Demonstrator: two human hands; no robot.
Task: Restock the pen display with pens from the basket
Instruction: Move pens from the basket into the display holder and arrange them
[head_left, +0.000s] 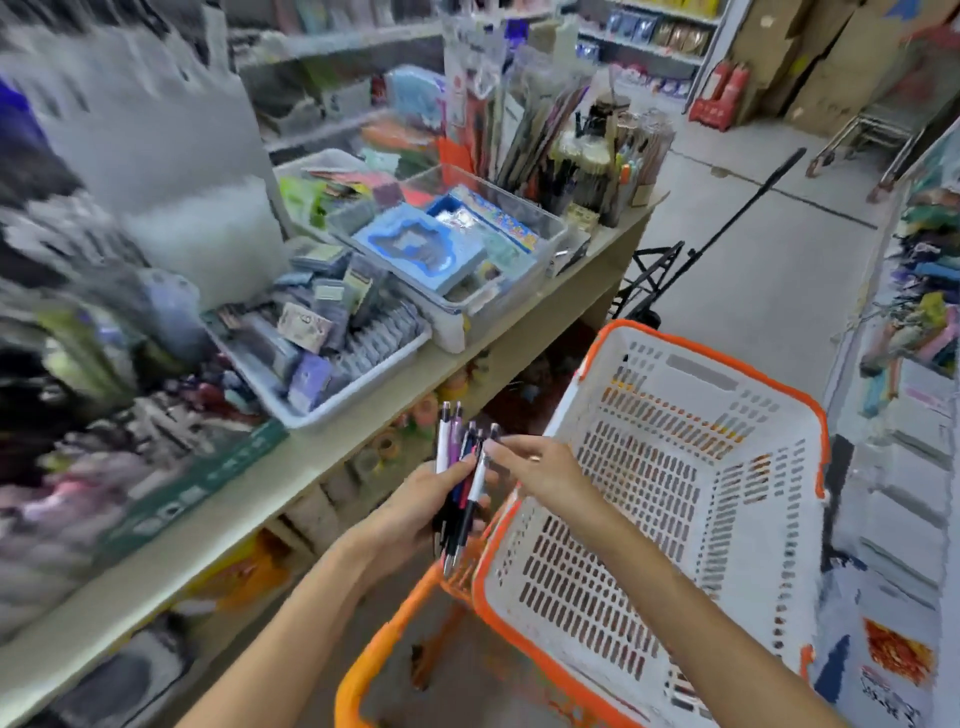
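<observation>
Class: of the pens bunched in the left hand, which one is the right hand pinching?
The white-and-black pen at the bunch's right edge: the right hand pinches its top, while the left hand holds the others.

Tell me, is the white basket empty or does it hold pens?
It looks empty: the white basket shows only bare slotted walls and floor. The pens are in the left hand.
</observation>
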